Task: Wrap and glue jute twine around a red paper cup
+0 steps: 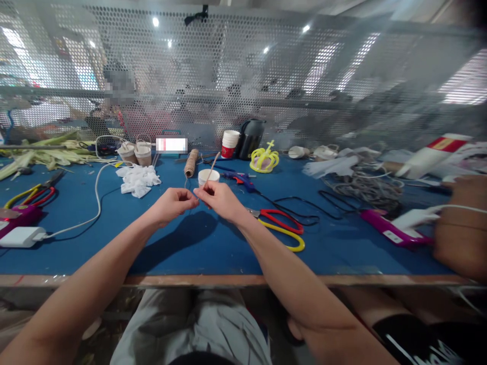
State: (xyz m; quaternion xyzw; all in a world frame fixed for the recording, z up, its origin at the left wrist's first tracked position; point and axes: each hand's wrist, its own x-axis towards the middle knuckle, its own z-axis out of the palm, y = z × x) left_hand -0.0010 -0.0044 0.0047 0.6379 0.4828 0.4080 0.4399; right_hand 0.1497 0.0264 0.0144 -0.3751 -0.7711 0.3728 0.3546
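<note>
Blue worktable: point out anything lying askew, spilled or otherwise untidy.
Nothing is spilled or broken. The blue worktable is cluttered: crumpled white tissue sits loose, cords and rope lie tangled at right, and green leaves are heaped at the far left. The left hand and right hand pinch a thin string between them.
</note>
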